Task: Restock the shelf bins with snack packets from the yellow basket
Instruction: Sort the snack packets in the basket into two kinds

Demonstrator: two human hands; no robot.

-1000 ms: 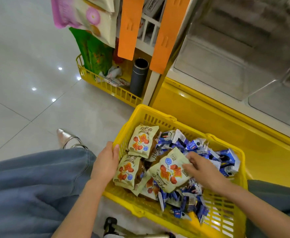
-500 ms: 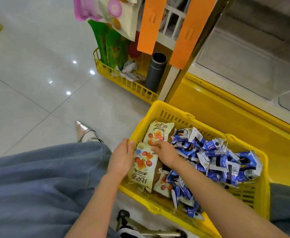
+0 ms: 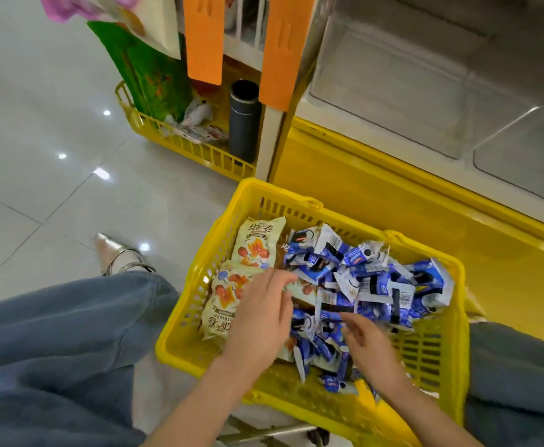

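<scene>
Glossy white floor tiles all round, and we're crouched over the yellow basket, which sits right against the yellow base of the shelf unit. Clear shelf bins are up above on the right.

Inside the basket, the cream snack packets with the red print are stacked along the left side, and a messy heap of small blue-and-white packets fills the middle and right.

Our left hand lies flat-ish on the cream packets, fingers loose and spread, not gripping anything. Our right hand is down in the blue heap with its fingers pointing into the packets. It's smeared with blur, so we honestly can't tell if it's pinching one or just touching.

Further back, a second yellow basket sits at the foot of the rack with a dark tube standing in it and a green bag hanging over it. Two orange strips hang off the rack. Blue denim leg and a silver pointed shoe on the left.
</scene>
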